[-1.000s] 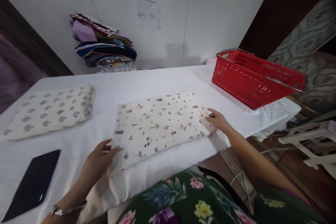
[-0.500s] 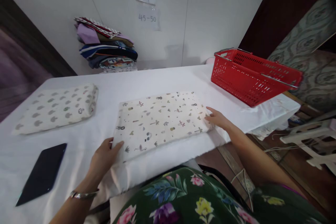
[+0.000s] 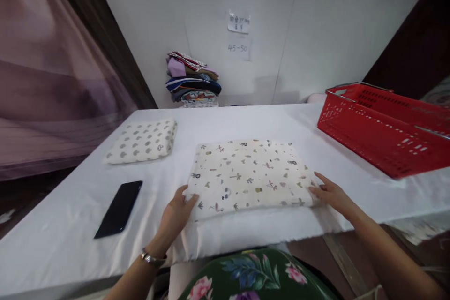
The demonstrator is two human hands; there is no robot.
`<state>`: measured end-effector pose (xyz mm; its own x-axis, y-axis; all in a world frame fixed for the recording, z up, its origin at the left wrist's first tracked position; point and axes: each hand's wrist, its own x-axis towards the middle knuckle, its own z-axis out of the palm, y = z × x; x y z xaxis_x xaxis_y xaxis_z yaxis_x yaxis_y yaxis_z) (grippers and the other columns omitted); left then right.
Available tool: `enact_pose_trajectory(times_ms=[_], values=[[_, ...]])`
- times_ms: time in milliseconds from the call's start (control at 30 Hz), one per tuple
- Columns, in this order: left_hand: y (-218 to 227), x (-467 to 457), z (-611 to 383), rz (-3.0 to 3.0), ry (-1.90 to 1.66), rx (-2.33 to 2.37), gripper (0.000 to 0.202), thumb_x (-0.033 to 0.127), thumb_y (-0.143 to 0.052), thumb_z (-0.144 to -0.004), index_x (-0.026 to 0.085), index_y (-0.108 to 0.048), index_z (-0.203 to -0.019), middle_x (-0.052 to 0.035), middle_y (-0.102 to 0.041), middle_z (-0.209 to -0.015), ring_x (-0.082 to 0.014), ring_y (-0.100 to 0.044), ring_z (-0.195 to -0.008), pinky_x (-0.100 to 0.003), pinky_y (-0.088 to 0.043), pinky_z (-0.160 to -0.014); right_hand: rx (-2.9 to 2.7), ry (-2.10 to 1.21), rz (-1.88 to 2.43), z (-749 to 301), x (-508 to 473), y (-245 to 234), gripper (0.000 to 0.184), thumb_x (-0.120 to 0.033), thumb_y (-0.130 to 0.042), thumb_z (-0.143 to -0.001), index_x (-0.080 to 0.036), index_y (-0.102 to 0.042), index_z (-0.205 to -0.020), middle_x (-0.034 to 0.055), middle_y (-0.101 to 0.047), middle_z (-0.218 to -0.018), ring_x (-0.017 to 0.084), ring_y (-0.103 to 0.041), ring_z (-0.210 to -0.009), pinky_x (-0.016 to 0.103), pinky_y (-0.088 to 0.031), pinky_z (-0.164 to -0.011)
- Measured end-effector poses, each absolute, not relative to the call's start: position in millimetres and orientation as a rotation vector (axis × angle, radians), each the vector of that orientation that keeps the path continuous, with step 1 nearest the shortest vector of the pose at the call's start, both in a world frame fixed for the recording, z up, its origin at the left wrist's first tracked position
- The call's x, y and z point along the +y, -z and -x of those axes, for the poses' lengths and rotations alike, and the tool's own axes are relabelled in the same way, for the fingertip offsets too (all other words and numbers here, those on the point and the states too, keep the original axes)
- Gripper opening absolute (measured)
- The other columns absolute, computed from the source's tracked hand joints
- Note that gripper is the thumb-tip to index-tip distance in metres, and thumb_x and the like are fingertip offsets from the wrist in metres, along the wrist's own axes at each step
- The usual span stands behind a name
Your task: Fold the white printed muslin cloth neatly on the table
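A folded cream cloth [image 3: 246, 176] with small printed palms, plants and animals lies flat on the white-covered table in front of me. My left hand [image 3: 178, 210] grips its near left corner, with the thumb on top and the other fingers along the left edge. At the near right corner, my right hand [image 3: 332, 196] holds the cloth with its thumb over the edge and its index finger stretched out. Parts of the fingers on both hands are hidden. Farther left lies a second folded cloth [image 3: 144, 140], pale with grey-green printed shapes.
A black phone [image 3: 119, 208] lies left of my left hand on the white tablecloth [image 3: 246, 124]. The red plastic basket [image 3: 383, 126] stands at the right. Against the wall is a stack of folded fabrics [image 3: 193, 79]. A pinkish curtain [image 3: 59, 70] hangs at the left.
The view has turned left, so everything appears farther right. Both hands stay at the same corners of the folded cloth, which lies as before.
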<state>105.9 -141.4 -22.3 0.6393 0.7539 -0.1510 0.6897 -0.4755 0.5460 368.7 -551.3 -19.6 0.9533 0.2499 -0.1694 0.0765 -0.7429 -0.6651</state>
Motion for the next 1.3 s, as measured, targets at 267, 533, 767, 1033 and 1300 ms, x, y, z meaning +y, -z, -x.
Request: enact_pose_trajectory(times_ms=[267, 533, 767, 1033, 1300], values=[[23, -152, -95, -2.25, -0.121, 1.119, 0.053, 0.046, -0.044, -0.083, 0.023, -0.042, -0.131, -0.0104, -0.066, -0.107, -0.026, -0.058, -0.111, -0.035, -0.045, -0.085, -0.142, -0.506, 2.325, -369, -568, 32, 0.085, -0.057, -0.06, -0.063, -0.019, -0.043, -0.137, 0.0079, -0.066, -0.086, 0.027, -0.063, -0.089, 0.036, -0.046, -0.082], [21, -137, -109, -2.306, -0.18, 1.082, 0.058, 0.053, -0.042, -0.083, 0.018, -0.041, -0.129, -0.0038, -0.066, -0.082, -0.0225, -0.064, -0.078, -0.031, -0.046, -0.068, -0.16, -0.475, 2.384, -383, -552, 25, 0.085, -0.062, -0.057, -0.066, -0.021, -0.039, -0.139, 0.0036, -0.065, -0.079, 0.026, -0.063, -0.079, 0.037, -0.047, -0.076], [17, -142, -121, -2.347, -0.113, 1.139, 0.045, 0.041, -0.036, -0.09, 0.017, -0.044, -0.126, -0.0112, -0.067, -0.099, -0.0245, -0.063, -0.092, -0.032, -0.043, -0.076, -0.112, -0.474, 2.393, -395, -525, 17, 0.089, -0.061, -0.057, -0.066, -0.021, -0.033, -0.142, 0.0058, -0.068, -0.087, 0.026, -0.063, -0.084, 0.035, -0.047, -0.073], [17, -146, -114, -2.394, -0.137, 1.145, 0.04, 0.039, -0.034, -0.091, 0.02, -0.047, -0.124, -0.0091, -0.069, -0.096, -0.025, -0.064, -0.092, -0.033, -0.043, -0.075, -0.098, -0.359, 2.367, -405, -536, 33, 0.084, -0.06, -0.058, -0.063, -0.025, -0.04, -0.138, 0.0068, -0.066, -0.085, 0.027, -0.063, -0.074, 0.038, -0.049, -0.071], [20, -151, -109, -2.436, -0.028, 1.171, 0.041, 0.039, -0.034, -0.091, 0.02, -0.047, -0.124, -0.0114, -0.068, -0.104, -0.0261, -0.063, -0.097, -0.035, -0.044, -0.079, -0.103, -0.459, 2.42, -405, -540, 38, 0.081, -0.062, -0.055, -0.065, -0.024, -0.042, -0.136, 0.0074, -0.068, -0.085, 0.029, -0.064, -0.077, 0.04, -0.05, -0.071]])
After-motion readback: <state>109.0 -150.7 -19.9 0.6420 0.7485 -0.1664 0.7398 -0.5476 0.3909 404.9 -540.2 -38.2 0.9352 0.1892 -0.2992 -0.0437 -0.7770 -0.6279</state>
